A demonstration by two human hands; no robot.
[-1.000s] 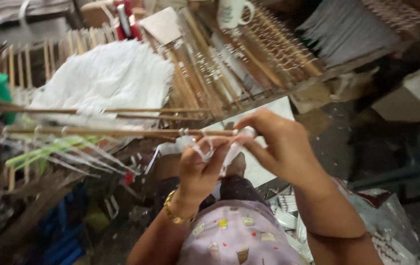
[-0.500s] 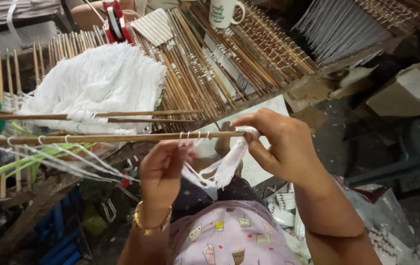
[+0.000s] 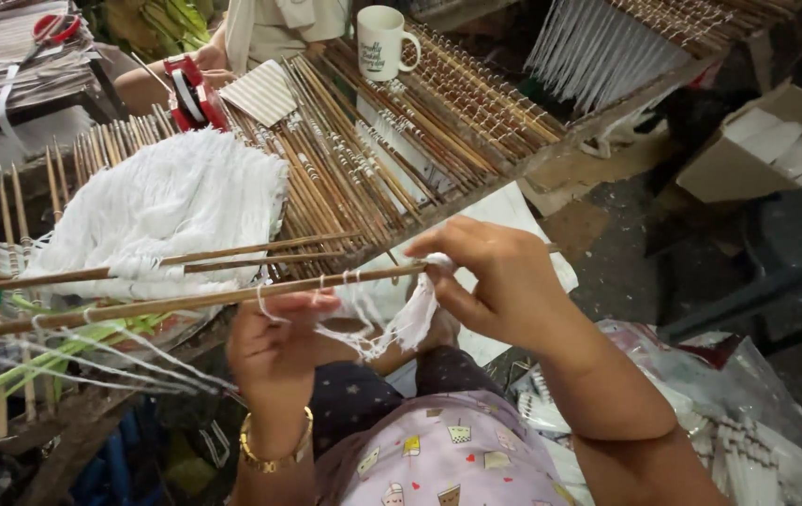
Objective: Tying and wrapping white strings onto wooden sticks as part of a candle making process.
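Both hands tie string on a near-level stick.

You have one view only, from your head: it looks steeply down and forward, close over your lap and both hands, with the rack of wooden sticks just beyond.

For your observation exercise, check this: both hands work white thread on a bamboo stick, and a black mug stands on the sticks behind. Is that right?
Not quite. The head view shows the mug is white, not black. The rest holds: both hands, left and right, work white thread on a bamboo stick.
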